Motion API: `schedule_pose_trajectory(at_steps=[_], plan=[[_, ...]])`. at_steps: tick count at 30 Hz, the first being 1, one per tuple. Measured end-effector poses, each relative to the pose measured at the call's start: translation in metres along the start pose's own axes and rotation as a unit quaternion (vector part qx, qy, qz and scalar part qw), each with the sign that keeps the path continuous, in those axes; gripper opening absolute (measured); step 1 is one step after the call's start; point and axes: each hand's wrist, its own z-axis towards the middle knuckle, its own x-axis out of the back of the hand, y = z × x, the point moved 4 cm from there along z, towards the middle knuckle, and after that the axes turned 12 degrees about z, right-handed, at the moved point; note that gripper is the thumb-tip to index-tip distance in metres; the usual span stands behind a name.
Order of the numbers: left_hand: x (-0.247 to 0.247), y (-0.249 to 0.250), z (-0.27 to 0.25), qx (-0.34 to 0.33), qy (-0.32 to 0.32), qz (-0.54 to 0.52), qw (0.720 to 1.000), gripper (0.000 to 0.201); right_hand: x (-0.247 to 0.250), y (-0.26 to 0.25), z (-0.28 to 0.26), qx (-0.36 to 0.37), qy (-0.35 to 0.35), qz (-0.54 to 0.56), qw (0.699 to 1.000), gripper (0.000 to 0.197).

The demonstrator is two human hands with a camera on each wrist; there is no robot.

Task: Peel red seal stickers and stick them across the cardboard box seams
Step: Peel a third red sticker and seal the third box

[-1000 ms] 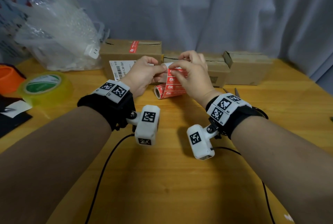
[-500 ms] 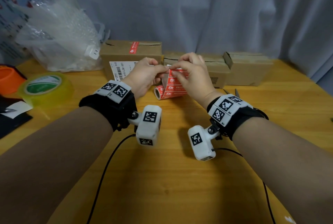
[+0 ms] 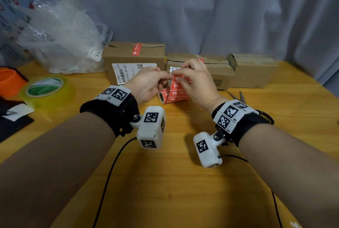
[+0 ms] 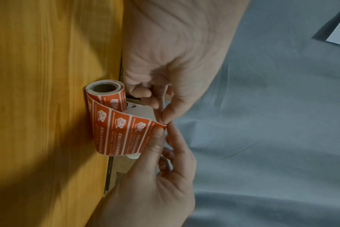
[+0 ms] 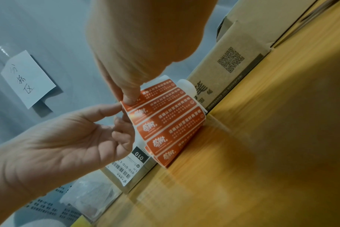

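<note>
A roll of red seal stickers (image 3: 165, 96) lies on the wooden table (image 3: 174, 182), with its strip (image 3: 176, 86) lifted upward. My left hand (image 3: 167, 76) pinches the strip's top corner. My right hand (image 3: 176, 74) holds the same end, thumb pressed on the top sticker (image 5: 145, 95). In the left wrist view, the left hand (image 4: 164, 121) comes from above and the right hand (image 4: 163, 130) from below. Three cardboard boxes stand behind: the left box (image 3: 134, 57) carries a red sticker (image 3: 136, 49) across its seam, then the middle box (image 3: 220, 70) and the right box (image 3: 255, 70).
A clear bag of bubble wrap (image 3: 60, 40) sits at the back left. A yellowish tape roll (image 3: 47, 88) and an orange object (image 3: 9, 81) lie at the left edge. Scissors (image 3: 238, 97) lie beside my right wrist. Camera cables (image 3: 110, 172) trail over the near table.
Both hands stay at the strip's top end; the fingertips have drawn closer together at its corner. The roll has not moved.
</note>
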Motion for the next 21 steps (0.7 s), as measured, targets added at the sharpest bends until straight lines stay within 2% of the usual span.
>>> schedule_pose_trajectory(at_steps=[11,16,21], plan=[[0.0017,0.0027,-0.0044,0.032,-0.008,0.024,0.999,0.014,0.0059,-0.0044,0.0005,0.028,0.030,0.001,0.999,0.008],[0.0014,0.0031,-0.0050,0.026,0.001,0.043,0.999,0.011,0.0040,-0.0022,-0.0009,0.029,0.012,-0.004,0.999,0.022],[0.0013,0.0023,-0.0043,0.028,0.002,0.053,0.998,0.010,0.0062,-0.0024,-0.0009,0.038,0.011,-0.013,0.999,0.016]])
